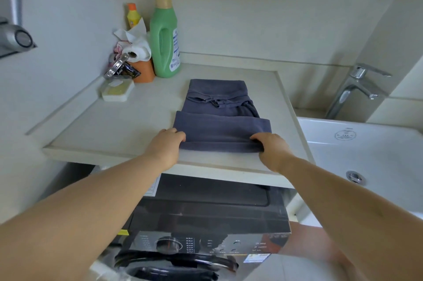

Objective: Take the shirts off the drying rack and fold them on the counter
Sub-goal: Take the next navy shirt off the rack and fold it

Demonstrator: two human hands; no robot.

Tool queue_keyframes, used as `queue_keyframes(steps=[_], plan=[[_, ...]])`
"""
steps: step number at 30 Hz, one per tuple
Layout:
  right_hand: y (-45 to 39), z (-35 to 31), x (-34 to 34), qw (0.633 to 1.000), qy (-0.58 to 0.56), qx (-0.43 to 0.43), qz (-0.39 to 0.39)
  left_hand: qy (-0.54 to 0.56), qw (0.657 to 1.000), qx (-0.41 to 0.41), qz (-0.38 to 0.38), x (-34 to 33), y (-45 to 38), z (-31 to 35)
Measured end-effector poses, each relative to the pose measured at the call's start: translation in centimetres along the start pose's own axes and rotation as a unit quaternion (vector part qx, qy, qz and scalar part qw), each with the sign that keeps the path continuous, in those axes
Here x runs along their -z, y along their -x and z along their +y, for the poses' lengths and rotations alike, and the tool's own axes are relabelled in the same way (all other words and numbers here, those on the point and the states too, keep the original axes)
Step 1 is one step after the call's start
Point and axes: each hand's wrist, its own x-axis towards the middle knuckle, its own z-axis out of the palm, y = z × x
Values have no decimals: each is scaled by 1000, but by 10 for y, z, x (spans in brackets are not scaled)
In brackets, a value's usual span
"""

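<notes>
A dark blue-grey shirt (220,115) lies partly folded on the pale counter (119,120), its near part doubled over towards the far end. My left hand (168,145) grips the near left corner of the folded edge, fingers curled into the cloth. At the near right corner my right hand (271,148) grips the same edge. Both hands sit close to the counter's front edge. No drying rack is in view.
A green detergent bottle (164,35), a small yellow bottle (133,16), an orange cup with paper and clips (137,61) and a soap dish (117,91) stand at the counter's back left. A white sink (366,150) with a tap (357,88) is at the right. A black washing machine (206,223) sits below.
</notes>
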Motion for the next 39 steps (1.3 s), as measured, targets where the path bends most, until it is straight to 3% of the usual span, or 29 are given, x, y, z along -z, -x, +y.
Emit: queue_keyframes(steps=[3,7,9,12,15,17,21,26,29,33,35,37,39], plan=[[-2,-3,24,999,-20,-43,9,72,997,23,20,15,-4,-7],[-12,-4,69,956,-259,-129,-39,219,969,57,-101,58,-16,-14],[-20,-4,83,910,-384,-154,9,336,933,86,-95,76,-24,-17],[-39,-13,92,852,-483,-179,97,520,840,151,-36,93,-47,-22],[-65,-23,89,868,-411,-197,199,600,782,171,-15,94,-81,-28],[-80,-29,84,882,-344,-209,247,577,798,174,14,83,-106,-31],[-111,-29,79,865,-355,-228,271,488,850,179,84,62,-142,-29],[-174,-19,81,869,-361,-231,249,460,855,203,125,46,-196,-27],[-214,-10,66,877,-357,-256,193,432,860,257,90,23,-227,-35],[-241,8,23,894,-350,-274,63,346,887,307,-1,-13,-243,-47],[-242,11,17,892,-354,-275,66,348,882,316,-7,-14,-244,-51],[-233,5,29,870,-391,-286,91,397,857,329,-8,-7,-239,-52],[-219,3,45,875,-359,-302,115,411,844,345,0,1,-229,-51]])
